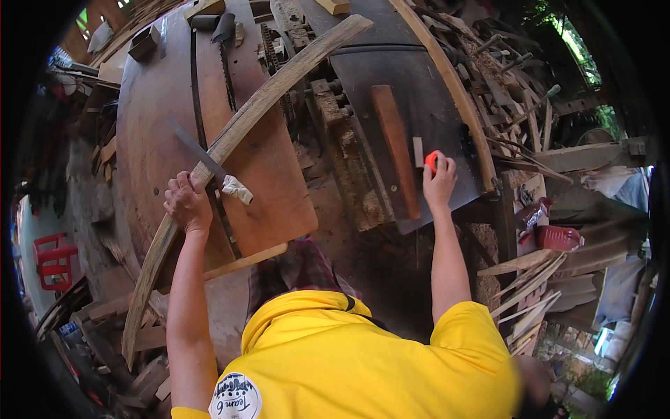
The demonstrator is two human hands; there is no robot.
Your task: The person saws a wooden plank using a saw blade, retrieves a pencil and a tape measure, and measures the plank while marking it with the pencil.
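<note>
My left hand point(188, 202) is closed round the lower part of a long, slightly curved wooden plank point(276, 85), which lies slantwise over the left tabletop. Across the plank, close to my left fingers, lies a grey blade point(197, 151) with a white wrapped handle point(237, 190). At the right tabletop, my right hand point(440, 185) has its fingers closed on a small orange-red object point(431, 162); its kind is mostly hidden by the fingers. A small pale wooden block point(418, 151) sits just left of it. Farther left rests a reddish-brown wooden strip point(395, 146).
Between the tabletops runs a gap with toothed, rusty machinery point(335, 140). The left tabletop point(150, 119) has long slots and a small open box point(144, 43) at its far end. Scrap wood point(502, 77) is heaped at right. A red plastic chair point(54, 260) stands far left.
</note>
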